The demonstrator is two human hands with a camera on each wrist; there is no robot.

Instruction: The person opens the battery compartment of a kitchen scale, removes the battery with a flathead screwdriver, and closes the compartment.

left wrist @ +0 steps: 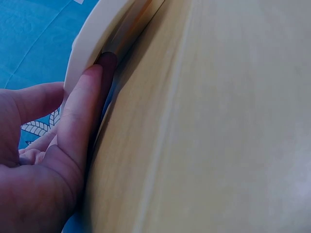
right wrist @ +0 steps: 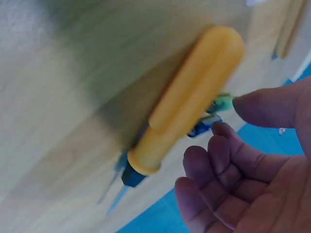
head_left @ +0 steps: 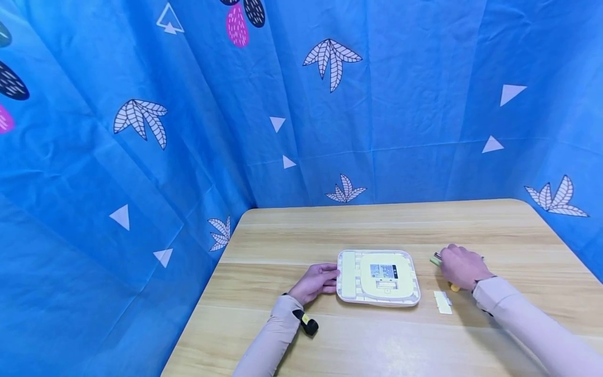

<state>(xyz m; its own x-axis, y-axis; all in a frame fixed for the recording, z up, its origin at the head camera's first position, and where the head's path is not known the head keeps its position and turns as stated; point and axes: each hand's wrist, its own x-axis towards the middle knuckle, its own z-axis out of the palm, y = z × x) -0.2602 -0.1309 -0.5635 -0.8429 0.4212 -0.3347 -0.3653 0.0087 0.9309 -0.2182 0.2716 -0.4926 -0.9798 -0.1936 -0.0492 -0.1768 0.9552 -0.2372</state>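
Observation:
A white plastic device point(head_left: 348, 301) lies label side up on the wooden table, a printed sticker and a small recess in its middle. My left hand point(head_left: 314, 283) grips its left edge, with fingers point(left wrist: 80, 111) tucked under the rim and another digit against the outer side. Over at the right, my right hand point(head_left: 464, 267) hovers low, thumb and fingertips apart. Right by them lie a green battery-like cylinder point(right wrist: 223, 102) and a dark blue one point(right wrist: 204, 126), partly hidden. A screwdriver with a yellow handle point(right wrist: 194, 82) lies beside this hand, mostly covered by it in the head view.
A small white cover piece point(head_left: 443, 302) lies between the device and the right hand. Black wrist straps with a camera point(head_left: 308, 325) sit at the left cuff. Blue patterned curtain point(head_left: 301, 104) hangs behind the table's far edge point(head_left: 377, 206) and along its left side.

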